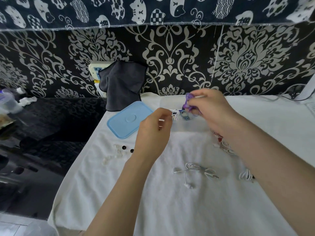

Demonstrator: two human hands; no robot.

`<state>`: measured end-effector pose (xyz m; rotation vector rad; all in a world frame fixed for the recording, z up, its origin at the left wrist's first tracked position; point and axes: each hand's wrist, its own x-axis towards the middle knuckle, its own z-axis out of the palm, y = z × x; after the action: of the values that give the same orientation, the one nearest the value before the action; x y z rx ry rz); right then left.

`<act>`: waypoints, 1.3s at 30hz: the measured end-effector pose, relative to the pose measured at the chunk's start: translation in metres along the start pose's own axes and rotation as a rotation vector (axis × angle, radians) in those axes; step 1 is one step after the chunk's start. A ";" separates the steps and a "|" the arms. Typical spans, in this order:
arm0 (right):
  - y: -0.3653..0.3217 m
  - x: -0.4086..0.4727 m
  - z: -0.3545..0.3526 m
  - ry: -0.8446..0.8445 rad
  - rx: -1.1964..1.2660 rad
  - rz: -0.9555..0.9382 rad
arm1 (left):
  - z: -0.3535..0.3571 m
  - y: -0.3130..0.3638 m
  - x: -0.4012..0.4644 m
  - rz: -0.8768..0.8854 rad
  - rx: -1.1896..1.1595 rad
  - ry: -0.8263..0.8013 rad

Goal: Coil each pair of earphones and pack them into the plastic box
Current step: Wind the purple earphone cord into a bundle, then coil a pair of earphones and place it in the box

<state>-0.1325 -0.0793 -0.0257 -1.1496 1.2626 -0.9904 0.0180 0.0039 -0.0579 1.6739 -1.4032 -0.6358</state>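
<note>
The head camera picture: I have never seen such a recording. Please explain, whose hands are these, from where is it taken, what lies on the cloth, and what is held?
No machine here: a person wears one camera on the head, looking down at their own hands. The right hand pinches a purple earphone cable above the clear plastic box. The left hand is curled beside it; what it holds is unclear. On the white cloth lie the blue lid, white earphones and small eartips.
</note>
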 end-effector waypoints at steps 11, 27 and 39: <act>0.018 0.049 0.016 -0.110 -1.037 0.058 | 0.006 -0.024 -0.007 -0.039 0.331 -0.271; 0.057 -0.085 -0.016 -0.532 -1.164 0.022 | -0.015 -0.030 -0.034 -0.154 0.411 -0.493; 0.054 -0.084 -0.004 -0.436 -0.573 0.117 | -0.023 -0.017 -0.053 -0.220 0.149 -0.747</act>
<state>-0.1467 0.0118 -0.0630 -1.6018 1.2635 -0.2549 0.0324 0.0616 -0.0674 1.8071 -1.8118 -1.4163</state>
